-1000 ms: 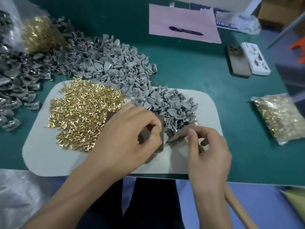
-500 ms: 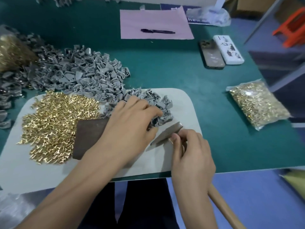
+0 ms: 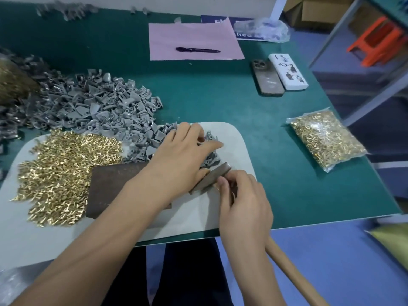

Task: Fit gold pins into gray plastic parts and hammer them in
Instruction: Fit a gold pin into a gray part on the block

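Loose gold pins [image 3: 61,168] lie heaped on the left of a white mat [image 3: 238,138]. A big pile of gray plastic parts [image 3: 106,107] spills from the green table onto the mat. My left hand [image 3: 183,155] reaches over the near end of that pile, fingertips among the parts; what they hold is hidden. Its forearm crosses a brown metal block [image 3: 114,186]. My right hand [image 3: 240,199] grips a hammer [image 3: 212,178] close to its dark head, which rests on the mat. The wooden handle runs down past the table edge.
A sealed bag of gold pins [image 3: 326,138] lies to the right. A phone [image 3: 267,78] and a white box [image 3: 287,70] sit behind it. A pen [image 3: 198,50] lies on pink paper [image 3: 192,32] at the back. The table's near edge runs just below the mat.
My left hand has moved forward off the brown block into the gray parts. The right hand keeps hold of the hammer, whose head stays low by the mat.
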The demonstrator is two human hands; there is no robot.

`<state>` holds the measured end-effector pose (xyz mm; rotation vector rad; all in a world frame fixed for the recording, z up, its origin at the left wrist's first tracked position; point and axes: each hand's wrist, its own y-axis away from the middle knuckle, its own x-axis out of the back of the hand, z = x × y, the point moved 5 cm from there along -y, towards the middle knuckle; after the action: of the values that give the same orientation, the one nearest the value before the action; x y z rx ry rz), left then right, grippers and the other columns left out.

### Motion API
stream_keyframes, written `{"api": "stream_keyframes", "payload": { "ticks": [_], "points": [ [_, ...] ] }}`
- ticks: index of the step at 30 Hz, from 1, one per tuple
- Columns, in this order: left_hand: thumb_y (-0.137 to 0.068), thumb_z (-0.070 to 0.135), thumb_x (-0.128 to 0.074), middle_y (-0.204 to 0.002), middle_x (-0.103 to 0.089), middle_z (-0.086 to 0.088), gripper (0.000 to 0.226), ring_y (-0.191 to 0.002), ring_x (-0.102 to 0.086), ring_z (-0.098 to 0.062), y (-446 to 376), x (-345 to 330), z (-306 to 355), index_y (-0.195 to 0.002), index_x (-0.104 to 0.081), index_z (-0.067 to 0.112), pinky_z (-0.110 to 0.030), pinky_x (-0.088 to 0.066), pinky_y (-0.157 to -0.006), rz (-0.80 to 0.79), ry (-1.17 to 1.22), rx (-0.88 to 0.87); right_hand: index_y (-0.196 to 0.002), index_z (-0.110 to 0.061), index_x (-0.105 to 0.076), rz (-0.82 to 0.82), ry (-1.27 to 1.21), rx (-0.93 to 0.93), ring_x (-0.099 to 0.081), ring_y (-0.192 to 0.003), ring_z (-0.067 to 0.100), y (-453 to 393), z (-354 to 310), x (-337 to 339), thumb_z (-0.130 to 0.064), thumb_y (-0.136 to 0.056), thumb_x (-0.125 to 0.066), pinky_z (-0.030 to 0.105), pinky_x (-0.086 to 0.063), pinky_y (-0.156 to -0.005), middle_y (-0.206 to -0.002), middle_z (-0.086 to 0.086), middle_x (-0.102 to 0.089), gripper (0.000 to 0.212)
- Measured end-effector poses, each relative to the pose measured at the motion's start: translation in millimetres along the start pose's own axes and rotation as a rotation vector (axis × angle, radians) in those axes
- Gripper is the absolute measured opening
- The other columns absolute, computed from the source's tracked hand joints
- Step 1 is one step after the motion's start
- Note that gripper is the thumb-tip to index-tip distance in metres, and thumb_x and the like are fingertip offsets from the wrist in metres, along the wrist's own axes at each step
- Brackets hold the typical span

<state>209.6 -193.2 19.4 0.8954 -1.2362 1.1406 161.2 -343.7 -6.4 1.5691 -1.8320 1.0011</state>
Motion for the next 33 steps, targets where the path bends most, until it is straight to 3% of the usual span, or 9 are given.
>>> {"api": "stream_keyframes", "payload": {
  "ticks": [5, 11, 17, 22, 28, 33],
  "points": [
    [-0.098, 0.041, -0.051, -0.132, -0.039, 0.004, 0.042, -0.127, -0.031, -0.021, -11, -1, 3, -0.140, -0.047, 0.041, -0.031, -0.024, -0.103, -0.055, -0.018, -0.095, -0.094, -0.034, -0.056, -0.041, 0.006, 0.002, -0.047, -0.085, 0.013, -3, 1, -1, -0.046, -0.101, -0.048, 0.035, -0.036, -0.064, -0.088, -0.014, -0.055, 0.016],
    [-0.093, 0.040, -0.061, -0.118, -0.052, 0.011, 0.023, -0.115, -0.038, -0.019, -22, 5, 5, -0.116, -0.066, 0.037, -0.032, -0.028, -0.088, -0.020, -0.035, -0.063, -0.094, -0.036, -0.056, -0.055, -0.013, -0.012, -0.045, -0.085, 0.011, -6, 4, 1, -0.047, -0.100, -0.050, 0.033, -0.029, -0.062, -0.085, -0.014, -0.053, 0.014],
    [-0.092, 0.043, -0.058, -0.117, -0.061, 0.014, 0.030, -0.113, -0.042, -0.017, -25, 5, -1, -0.120, -0.061, 0.035, -0.034, -0.022, -0.082, -0.038, -0.106, 0.004, -0.095, -0.036, -0.058, -0.075, -0.022, -0.032, -0.047, -0.088, 0.009, -7, 6, -1, -0.046, -0.099, -0.052, 0.032, -0.031, -0.061, -0.085, -0.015, -0.055, 0.013],
    [-0.093, 0.043, -0.056, -0.115, -0.063, 0.013, 0.030, -0.112, -0.045, -0.016, -22, 7, -5, -0.121, -0.061, 0.036, -0.036, -0.028, -0.089, -0.009, -0.111, -0.027, -0.095, -0.035, -0.060, -0.059, -0.036, -0.029, -0.049, -0.088, 0.011, -6, 5, -1, -0.045, -0.099, -0.053, 0.033, -0.035, -0.063, -0.086, -0.015, -0.056, 0.012],
    [-0.087, 0.039, -0.062, -0.104, -0.064, 0.015, 0.027, -0.105, -0.049, -0.012, -2, 29, -14, -0.114, -0.065, 0.037, -0.034, -0.030, -0.090, 0.182, 0.155, 0.039, -0.095, -0.035, -0.062, -0.066, -0.023, -0.019, -0.051, -0.089, 0.011, -9, 4, -3, -0.048, -0.098, -0.055, 0.033, -0.040, -0.064, -0.085, -0.015, -0.057, 0.015],
    [-0.085, 0.040, -0.069, -0.098, -0.063, 0.019, 0.028, -0.097, -0.052, -0.008, 38, 45, -27, -0.112, -0.067, 0.034, -0.038, -0.041, -0.090, 0.272, 0.391, 0.136, -0.091, -0.033, -0.066, -0.060, -0.159, 0.060, -0.057, -0.084, 0.014, -9, -12, -7, -0.044, -0.098, -0.061, 0.043, -0.050, -0.076, -0.087, -0.014, -0.061, 0.013]
  ]
}}
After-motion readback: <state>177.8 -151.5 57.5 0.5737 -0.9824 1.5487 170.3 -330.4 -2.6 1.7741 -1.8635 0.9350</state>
